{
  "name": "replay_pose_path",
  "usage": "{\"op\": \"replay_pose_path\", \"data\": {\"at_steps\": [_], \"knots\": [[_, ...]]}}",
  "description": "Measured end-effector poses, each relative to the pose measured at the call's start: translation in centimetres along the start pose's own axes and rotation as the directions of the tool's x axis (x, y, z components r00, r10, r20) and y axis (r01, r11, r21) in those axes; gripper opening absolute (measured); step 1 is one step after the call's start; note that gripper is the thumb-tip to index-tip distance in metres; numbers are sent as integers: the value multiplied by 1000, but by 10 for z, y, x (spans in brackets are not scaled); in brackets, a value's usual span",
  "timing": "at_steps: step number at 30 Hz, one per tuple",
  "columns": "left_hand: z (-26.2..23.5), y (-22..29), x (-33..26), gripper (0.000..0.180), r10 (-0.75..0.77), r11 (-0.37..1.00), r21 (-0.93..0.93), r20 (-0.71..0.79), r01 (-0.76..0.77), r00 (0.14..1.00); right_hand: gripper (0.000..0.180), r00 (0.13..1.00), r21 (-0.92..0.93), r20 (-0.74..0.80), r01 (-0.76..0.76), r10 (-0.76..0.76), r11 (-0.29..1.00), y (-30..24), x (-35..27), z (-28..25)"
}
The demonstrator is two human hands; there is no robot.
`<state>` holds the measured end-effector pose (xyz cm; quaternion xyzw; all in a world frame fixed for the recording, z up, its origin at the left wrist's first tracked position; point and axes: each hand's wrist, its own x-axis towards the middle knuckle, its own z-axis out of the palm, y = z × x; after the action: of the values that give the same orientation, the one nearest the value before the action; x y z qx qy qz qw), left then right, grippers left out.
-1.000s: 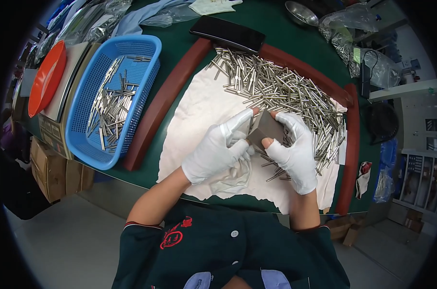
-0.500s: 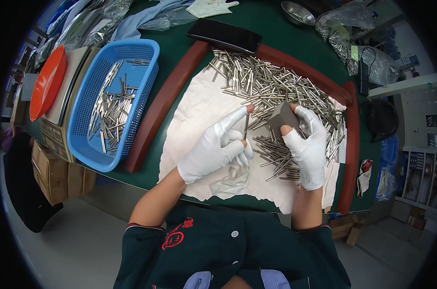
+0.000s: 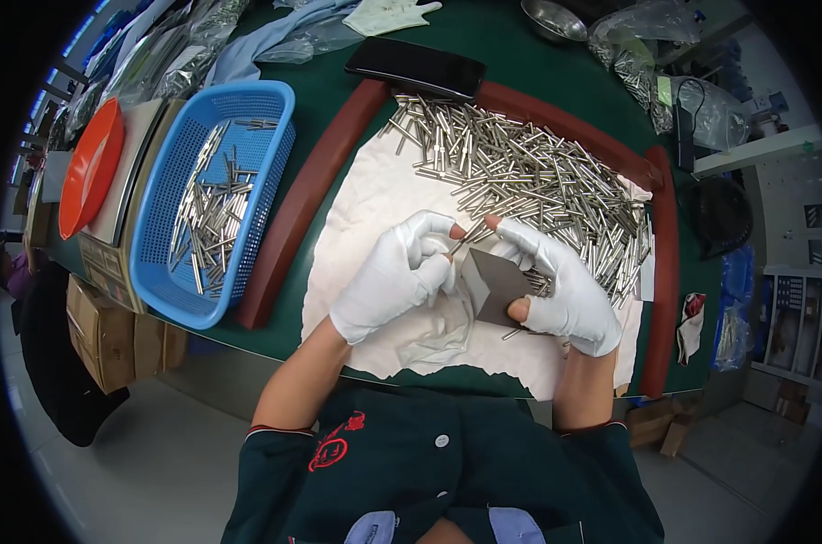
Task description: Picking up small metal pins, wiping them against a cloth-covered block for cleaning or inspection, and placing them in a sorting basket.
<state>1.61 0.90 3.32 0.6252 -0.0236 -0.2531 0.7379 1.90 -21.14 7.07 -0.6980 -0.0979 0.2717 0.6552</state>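
Observation:
Both of my hands wear white gloves with some fingertips bare. My left hand (image 3: 388, 283) pinches a thin metal pin (image 3: 460, 243) between thumb and fingers, above a pale cloth (image 3: 348, 238). My right hand (image 3: 570, 295) grips a grey rectangular block (image 3: 494, 288), thumb on its near face. The block is tilted, close to the left fingertips. The right index fingertip is by the pin's far end; whether it touches is unclear. Behind the hands, a large heap of shiny metal pins (image 3: 529, 168) covers the far part of the cloth. The block hides some of them.
Brown padded bars (image 3: 316, 195) edge the cloth left, back and right. A black phone (image 3: 415, 67) lies across the back left corner. Further left stand a blue plastic basket (image 3: 148, 263) with more pins and a red dish (image 3: 92, 168). Bags (image 3: 701, 100) and a metal bowl (image 3: 556, 20) sit behind.
My right hand has brought the block left and turned it, close beside the left hand. The pin in my left hand has gone from upright to slanted.

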Motion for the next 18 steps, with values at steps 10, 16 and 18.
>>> {"op": "replay_pose_path", "data": {"at_steps": [10,16,18], "knots": [[-2,-5,5,18,80,990,-94,-265,-108,961,84,999,32,32,13,-14,999,7,-2,-2],[-8,-5,9,20,131,978,-94,-409,-184,903,104,995,90,92,-53,44,995,6,0,14],[-8,-7,10,20,139,973,-109,-424,-203,895,107,991,147,113,-87,70,985,5,1,18]]}}
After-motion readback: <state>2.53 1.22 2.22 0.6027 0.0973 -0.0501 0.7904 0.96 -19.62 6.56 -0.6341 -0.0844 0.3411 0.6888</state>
